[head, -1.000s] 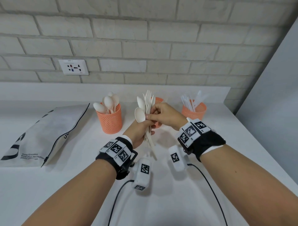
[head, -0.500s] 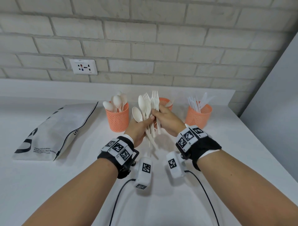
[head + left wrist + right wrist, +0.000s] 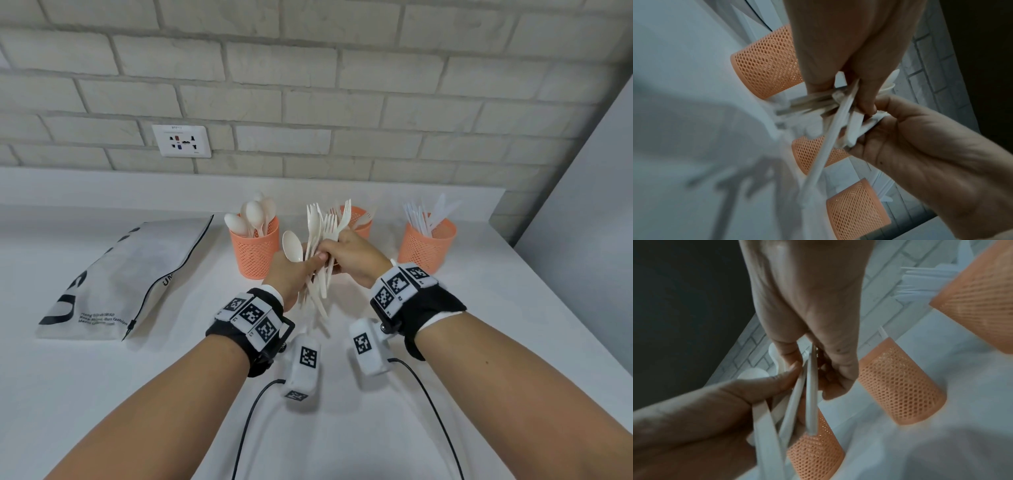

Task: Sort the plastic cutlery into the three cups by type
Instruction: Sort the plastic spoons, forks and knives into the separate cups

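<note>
— So, where was the cutlery?
— A mixed bunch (image 3: 320,250) of spoons and forks stood above the counter (image 3: 342,428), gripped by the left hand (image 3: 291,270); the right hand (image 3: 352,255) pinched some forks in it.
— And the cups?
— Left cup (image 3: 255,250) held spoons, middle cup (image 3: 358,219) a fork, right cup (image 3: 426,246) knives.

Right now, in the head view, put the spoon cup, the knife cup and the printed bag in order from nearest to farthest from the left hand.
1. The spoon cup, just behind the left hand, slightly to its left.
2. The knife cup, off to the right, beyond the right hand.
3. The printed bag, lying flat at far left.
</note>
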`<state>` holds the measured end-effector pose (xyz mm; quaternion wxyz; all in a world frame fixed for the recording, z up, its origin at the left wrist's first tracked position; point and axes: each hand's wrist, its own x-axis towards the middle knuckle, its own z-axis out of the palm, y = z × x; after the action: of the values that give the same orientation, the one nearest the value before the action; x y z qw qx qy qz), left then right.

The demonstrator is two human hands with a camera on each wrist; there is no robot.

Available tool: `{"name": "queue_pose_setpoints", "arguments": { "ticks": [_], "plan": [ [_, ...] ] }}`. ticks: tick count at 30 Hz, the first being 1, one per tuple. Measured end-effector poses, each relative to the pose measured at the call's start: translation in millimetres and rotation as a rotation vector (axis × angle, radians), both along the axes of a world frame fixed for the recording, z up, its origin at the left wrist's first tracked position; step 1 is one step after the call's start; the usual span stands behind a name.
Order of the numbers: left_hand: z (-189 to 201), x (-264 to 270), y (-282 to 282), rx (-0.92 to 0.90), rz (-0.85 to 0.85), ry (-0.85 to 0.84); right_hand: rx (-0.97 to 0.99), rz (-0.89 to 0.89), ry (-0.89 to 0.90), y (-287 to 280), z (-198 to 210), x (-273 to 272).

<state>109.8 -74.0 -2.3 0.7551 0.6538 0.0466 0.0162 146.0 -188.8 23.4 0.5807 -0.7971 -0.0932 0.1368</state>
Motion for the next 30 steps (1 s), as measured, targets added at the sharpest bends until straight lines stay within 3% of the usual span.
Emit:
{"name": "queue_pose_setpoints", "arguments": {
  "ticks": [8,12,19,25,30],
  "plan": [
    [-5.5,3.1,5.9,0.030,0.013,-0.005,0.033,-0.100,-0.157,0.9,-4.0,8.7],
    [-4.6,6.5,4.7,0.070,0.021,-0.006,0.116,-0.156,-0.130,3.8,-7.6,14.1],
    [-7.6,13.6,17.4,0.180,0.036,0.019,0.250,-0.282,-0.237,-18.3,30.0,43.6],
    [-4.3,18.5,30.9,0.068,0.013,0.060,0.410,-0.499,-0.456,-24.1,55.7,94.2],
    [-1.9,19.8,42.9,-0.033,-0.050,0.057,0.270,-0.449,-0.350,-9.9,28.4,110.9]
  ]
}}
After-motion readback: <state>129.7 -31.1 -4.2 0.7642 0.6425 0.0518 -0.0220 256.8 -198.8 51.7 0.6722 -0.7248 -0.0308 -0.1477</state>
